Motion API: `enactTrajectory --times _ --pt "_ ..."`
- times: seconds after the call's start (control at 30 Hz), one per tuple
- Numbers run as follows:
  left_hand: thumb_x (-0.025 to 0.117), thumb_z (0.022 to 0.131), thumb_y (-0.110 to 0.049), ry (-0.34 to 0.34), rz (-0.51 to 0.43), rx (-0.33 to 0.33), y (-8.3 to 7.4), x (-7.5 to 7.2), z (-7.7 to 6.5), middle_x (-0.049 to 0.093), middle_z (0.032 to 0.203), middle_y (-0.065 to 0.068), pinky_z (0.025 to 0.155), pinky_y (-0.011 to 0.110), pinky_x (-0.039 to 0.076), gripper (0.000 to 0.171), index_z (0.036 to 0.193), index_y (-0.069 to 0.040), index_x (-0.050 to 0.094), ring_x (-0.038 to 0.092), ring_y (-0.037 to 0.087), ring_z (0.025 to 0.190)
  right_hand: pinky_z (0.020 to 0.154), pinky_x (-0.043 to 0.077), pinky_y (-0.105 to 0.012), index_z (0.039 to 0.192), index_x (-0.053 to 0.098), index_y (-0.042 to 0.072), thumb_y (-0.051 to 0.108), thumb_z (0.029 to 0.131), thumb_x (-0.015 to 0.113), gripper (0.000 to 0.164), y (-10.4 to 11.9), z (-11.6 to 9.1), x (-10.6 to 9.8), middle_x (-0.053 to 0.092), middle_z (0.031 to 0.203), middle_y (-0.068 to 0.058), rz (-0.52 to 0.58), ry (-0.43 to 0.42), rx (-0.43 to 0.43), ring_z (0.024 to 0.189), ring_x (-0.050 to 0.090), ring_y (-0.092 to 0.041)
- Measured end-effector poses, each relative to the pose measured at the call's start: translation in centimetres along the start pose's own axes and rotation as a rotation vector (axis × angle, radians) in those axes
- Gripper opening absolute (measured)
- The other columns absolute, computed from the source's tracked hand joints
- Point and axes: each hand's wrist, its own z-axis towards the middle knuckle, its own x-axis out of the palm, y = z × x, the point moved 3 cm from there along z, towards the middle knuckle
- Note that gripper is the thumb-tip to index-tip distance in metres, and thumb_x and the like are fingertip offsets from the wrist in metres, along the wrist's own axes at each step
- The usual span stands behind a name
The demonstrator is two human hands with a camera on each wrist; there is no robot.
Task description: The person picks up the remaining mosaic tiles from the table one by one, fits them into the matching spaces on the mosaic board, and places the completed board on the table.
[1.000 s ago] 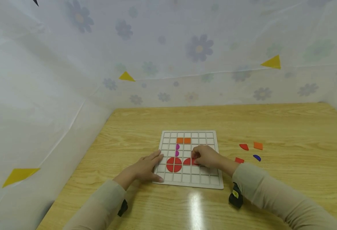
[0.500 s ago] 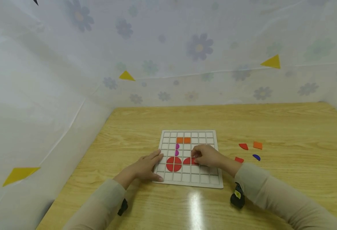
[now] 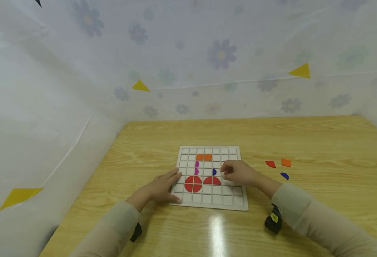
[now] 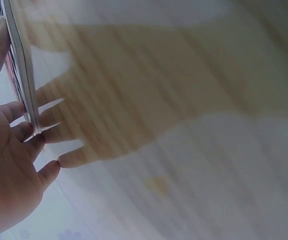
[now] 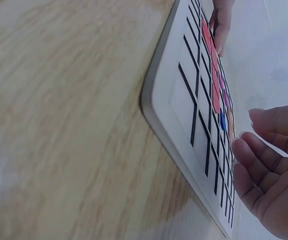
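Observation:
A white gridded puzzle board (image 3: 207,206) lies on the table. My left hand (image 3: 160,186) rests along its left edge, fingers spread; in the left wrist view, fingertips of that hand (image 4: 8,175) touch the rim. Over the board's right part hovers my right hand (image 3: 239,173), fingers loosely bent with nothing between them. Just left of its fingertips sits a blue half-circle piece (image 3: 214,172). Below that, two red quarter pieces (image 3: 208,181) form a dome beside a red circle (image 3: 189,179) of quarters. Two magenta half-circles (image 3: 197,164) and two orange squares (image 3: 200,157) are higher up.
Loose on the table to the right are a red quarter piece (image 3: 270,164), an orange square (image 3: 286,162) and a blue half-circle (image 3: 284,175). A white flowered curtain (image 3: 220,89) rises behind and along the left of the wooden table (image 3: 156,135).
My right hand has let go of the red quarter and moved right, uncovering the dome and the blue half-circle. A loose red piece near my right forearm is now hidden. The left hand stays put.

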Motion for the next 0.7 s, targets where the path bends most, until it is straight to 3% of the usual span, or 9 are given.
enactTrajectory --times 0.7 --pt "0.061 0.07 -0.052 -0.006 -0.005 -0.012 0.0 0.0 0.1 0.007 0.144 0.005 0.099 0.046 0.013 0.089 0.138 -0.012 0.021 0.012 0.024 0.128 0.066 0.042 -0.031 0.094 0.056 -0.002 0.006 0.081 0.058 0.016 -1.4 -3.0 -3.6 0.054 0.082 -0.004 0.086 -0.03 0.064 0.076 0.049 -0.017"
